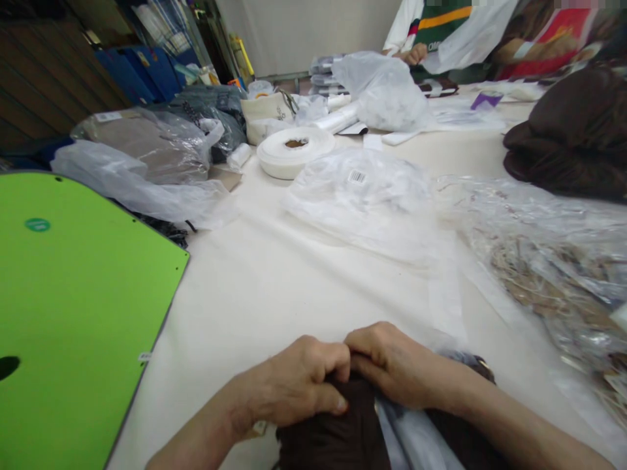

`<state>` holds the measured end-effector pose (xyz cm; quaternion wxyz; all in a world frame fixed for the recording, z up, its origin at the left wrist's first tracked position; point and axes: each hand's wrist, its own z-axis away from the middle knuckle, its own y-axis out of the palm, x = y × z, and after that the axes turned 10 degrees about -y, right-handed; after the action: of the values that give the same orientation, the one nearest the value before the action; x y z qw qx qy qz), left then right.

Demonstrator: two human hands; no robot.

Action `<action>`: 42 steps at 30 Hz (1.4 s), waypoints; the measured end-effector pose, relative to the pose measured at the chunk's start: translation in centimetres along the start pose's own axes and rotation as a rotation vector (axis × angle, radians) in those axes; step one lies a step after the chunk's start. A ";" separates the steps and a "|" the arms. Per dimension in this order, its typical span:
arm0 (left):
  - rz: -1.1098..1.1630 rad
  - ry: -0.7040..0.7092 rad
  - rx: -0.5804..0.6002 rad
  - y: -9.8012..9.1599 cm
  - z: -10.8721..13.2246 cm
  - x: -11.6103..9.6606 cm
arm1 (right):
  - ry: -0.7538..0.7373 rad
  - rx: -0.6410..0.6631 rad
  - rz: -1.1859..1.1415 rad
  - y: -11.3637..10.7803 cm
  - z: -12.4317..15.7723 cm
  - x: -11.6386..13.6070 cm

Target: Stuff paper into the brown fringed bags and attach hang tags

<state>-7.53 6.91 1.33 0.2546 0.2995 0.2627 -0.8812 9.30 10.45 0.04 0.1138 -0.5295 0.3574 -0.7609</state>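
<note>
Brown fabric (337,424) ran toward the wearer, left hand (301,375) and right hand (399,362) pinching its far edge, equally near.

A white-covered table (230,294) fills the middle, its surface lightly creased. With the clock centred on it, a flat white roll (274,163) lies at twelve, a cream pouch (262,117) behind it towards eleven. A barcoded clear bag (337,212) spreads towards one; dark brown fabric (573,137) is heaped at two. Clear plastic wrapping (494,212) and pale cords (519,271) sprawl between three and four.
</note>
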 end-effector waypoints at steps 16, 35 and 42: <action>-0.953 0.268 -0.915 8.4 1.4 1.5 | -0.060 -0.465 0.514 5.5 9.4 2.5; 0.328 -0.024 -0.609 12.3 3.5 -1.1 | 0.038 -0.850 0.039 9.7 14.3 3.6; 0.469 -0.042 -0.511 12.2 3.3 -1.6 | 0.024 -0.868 0.348 9.9 13.7 3.5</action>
<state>-0.32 -3.53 0.84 0.5223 0.2602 0.3938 -0.7103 18.02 -4.43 -1.53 0.0033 -0.4516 0.7275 -0.5165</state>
